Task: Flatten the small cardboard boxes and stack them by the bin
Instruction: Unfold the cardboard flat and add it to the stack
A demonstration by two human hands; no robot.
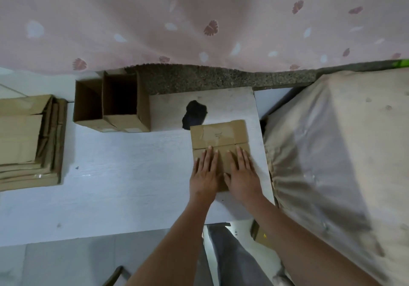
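Observation:
A flattened brown cardboard box (219,136) lies on the white table (124,170), right of centre. My left hand (204,173) and my right hand (242,173) press flat on its near half, side by side, fingers straight and pointing away from me. Two open, unflattened cardboard boxes (112,104) stand together at the back of the table, left of the flat box. A stack of flattened boxes (28,142) lies at the table's left edge.
A pink patterned curtain (199,20) hangs behind the table above a rough stone ledge (199,78). A large object under a dusty beige cover (338,153) stands close on the right. A black patch (194,113) marks the table behind the flat box.

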